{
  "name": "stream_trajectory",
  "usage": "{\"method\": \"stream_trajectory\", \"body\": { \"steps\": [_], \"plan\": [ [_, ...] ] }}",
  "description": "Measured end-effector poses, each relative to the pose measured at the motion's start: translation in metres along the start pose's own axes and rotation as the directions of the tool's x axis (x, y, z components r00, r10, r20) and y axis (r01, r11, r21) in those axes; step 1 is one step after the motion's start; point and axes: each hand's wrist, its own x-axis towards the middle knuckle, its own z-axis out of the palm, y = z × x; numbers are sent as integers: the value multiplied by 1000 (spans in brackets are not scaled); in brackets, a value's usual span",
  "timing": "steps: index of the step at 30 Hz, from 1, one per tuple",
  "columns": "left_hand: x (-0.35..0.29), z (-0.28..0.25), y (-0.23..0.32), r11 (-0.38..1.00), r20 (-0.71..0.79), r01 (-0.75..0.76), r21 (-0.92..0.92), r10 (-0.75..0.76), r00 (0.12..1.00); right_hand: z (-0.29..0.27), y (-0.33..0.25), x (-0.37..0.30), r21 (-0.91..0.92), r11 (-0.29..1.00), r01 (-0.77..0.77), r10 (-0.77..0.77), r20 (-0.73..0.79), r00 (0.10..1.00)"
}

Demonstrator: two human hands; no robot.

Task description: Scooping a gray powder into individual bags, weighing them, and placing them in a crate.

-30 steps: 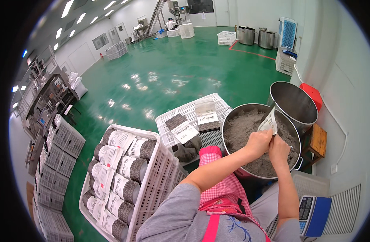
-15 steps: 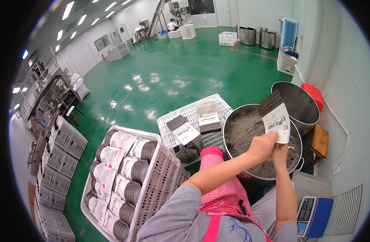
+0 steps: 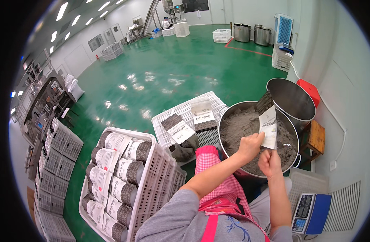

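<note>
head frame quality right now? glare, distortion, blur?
Head: white glare patches on the green floor; head: stacked crates at left skew toward the dark rim; head: left hand, right hand and pouch look fairly crisp; head: distant steel pots show little detail.

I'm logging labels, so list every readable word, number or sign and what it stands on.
Printed wording is not copied here; only its place:
Pouch in the left hand: dark lettering on white.
Packed pouches at left: dark lettering on white.
Two flat pouches: dark lettering on white.
Scale: keypad markings too small to read.
</note>
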Motion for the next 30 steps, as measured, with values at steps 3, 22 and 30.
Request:
{"method": "stream_trajectory", "body": {
  "steps": [3, 22, 30],
  "plan": [
    [2, -6, 22, 995, -70, -41, -95, 34, 997, 20, 4, 18, -194, 884, 426, -450, -598, 663],
    [-42, -8, 106, 988, 36, -99, -122, 105, 994, -15, -36, 27, -722, 649, 239, -517, -188, 835],
    [7, -55, 60, 879, -14, 128, -460, -152, 988, -16, -29, -30, -938, 342, 61, -335, -61, 940]
  ]
}}
